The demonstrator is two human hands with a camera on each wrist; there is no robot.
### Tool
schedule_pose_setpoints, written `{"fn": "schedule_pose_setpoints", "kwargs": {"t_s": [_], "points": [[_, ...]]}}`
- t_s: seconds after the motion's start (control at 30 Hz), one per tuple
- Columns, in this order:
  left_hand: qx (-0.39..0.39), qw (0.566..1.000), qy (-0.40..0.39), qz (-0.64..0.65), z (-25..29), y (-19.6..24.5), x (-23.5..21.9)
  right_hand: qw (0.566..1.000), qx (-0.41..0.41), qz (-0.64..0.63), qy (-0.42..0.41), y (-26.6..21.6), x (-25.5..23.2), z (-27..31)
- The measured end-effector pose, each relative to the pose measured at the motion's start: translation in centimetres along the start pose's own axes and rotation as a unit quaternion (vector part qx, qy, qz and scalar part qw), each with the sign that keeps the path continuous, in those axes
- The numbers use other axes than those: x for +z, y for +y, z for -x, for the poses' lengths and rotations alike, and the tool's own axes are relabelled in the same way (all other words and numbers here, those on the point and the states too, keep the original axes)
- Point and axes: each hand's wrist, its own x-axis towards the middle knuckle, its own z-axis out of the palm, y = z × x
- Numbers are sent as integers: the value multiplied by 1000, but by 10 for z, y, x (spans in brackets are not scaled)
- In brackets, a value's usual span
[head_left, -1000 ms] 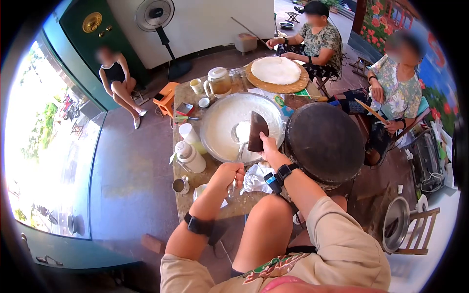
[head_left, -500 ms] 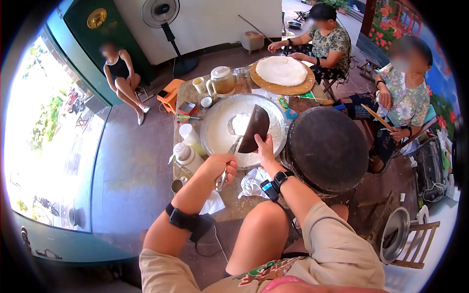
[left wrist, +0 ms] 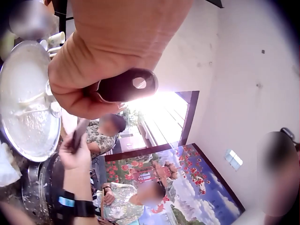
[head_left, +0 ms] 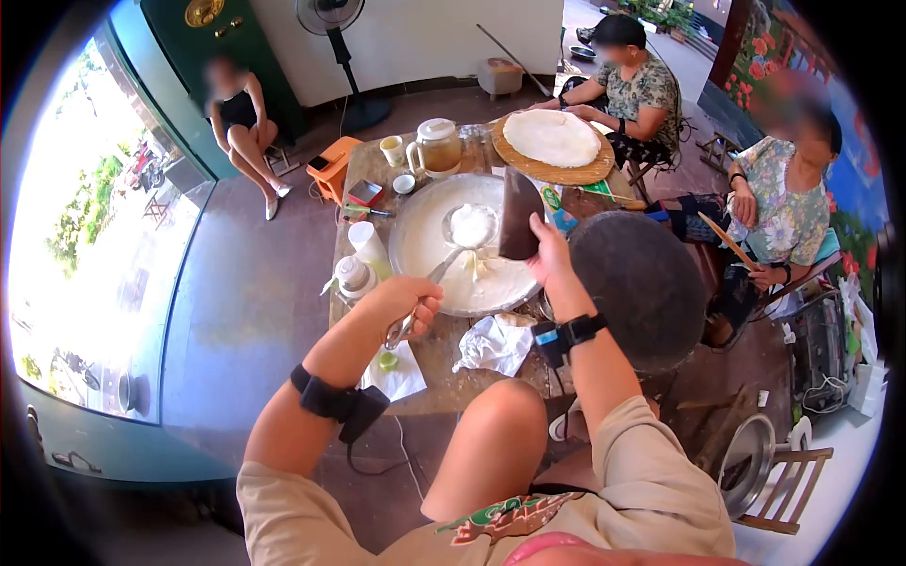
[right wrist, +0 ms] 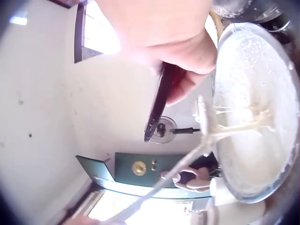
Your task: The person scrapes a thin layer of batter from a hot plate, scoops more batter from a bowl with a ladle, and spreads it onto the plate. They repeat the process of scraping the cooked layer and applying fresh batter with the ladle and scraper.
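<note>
My left hand (head_left: 404, 307) grips the metal handle of a ladle (head_left: 472, 224), whose bowl holds white batter over the wide metal basin (head_left: 402, 215). In the left wrist view, the end of the ladle handle (left wrist: 136, 86), with its hole, sticks out of the fist. Thick strands of batter (right wrist: 239, 126) stretch down from the ladle toward the basin in the right wrist view. My right hand (head_left: 551, 255) pinches a dark half-moon scraper (head_left: 521, 215) at its lower edge, held upright just right of the ladle. White batter fills the basin below.
A round black griddle (head_left: 634, 292) stands right of the basin. Behind lies a woven tray (head_left: 557, 176) with a thin white sheet, beside a glass jug (head_left: 438, 149). A flask (head_left: 354, 276) stands left; a crumpled cloth (head_left: 495, 344) lies in front. Three people sit around.
The ladle has risen and tilted up away from the scraper, and batter strands now hang below it. My right hand has moved right with the scraper, turning it more upright.
</note>
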Motion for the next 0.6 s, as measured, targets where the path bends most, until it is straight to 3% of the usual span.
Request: {"fn": "schedule_pose_setpoints", "kwargs": {"t_s": [0.07,0.2,0.43,0.6], "points": [[-16,1000,-5,8,-2,-1,-4,999,43,-25,10,-27,15,8],[-19,1000,-17,6,-1,-5,-10,993,89,39,72,-48,15,1],[-10,1000,-4,8,1,-1,-24,972,114,162,127,-49,4,3],[2,1000,-25,-15,10,16,-37,964,167,159,136,-39,-12,5]]}}
